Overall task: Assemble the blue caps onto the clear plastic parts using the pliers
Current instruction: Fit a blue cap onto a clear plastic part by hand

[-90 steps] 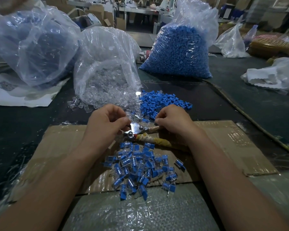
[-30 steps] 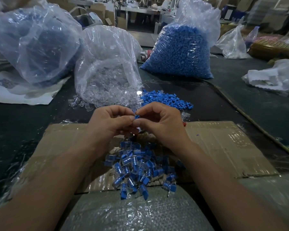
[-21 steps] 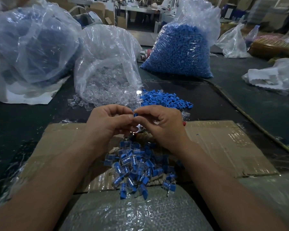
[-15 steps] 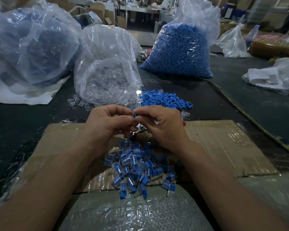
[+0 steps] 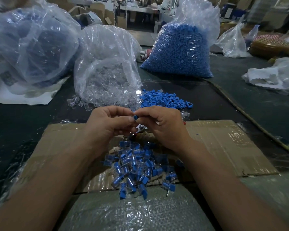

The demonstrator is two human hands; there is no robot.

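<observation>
A factory assembly workshop is indicated: bulk bag of blue caps [image 5: 182, 52], bag of clear plastic parts [image 5: 105, 80], cardboard boxes [image 5: 98, 10] stacked behind.

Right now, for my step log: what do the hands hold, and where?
A blue cap, pinched between fingertips of the left hand and right hand; mostly hidden.

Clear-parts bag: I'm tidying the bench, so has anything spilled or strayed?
Yes. A few clear parts lie loose on the table outside the bag mouth; a lone clear part sits right of the cap pile. The left hand and right hand pinch one cap.
</observation>
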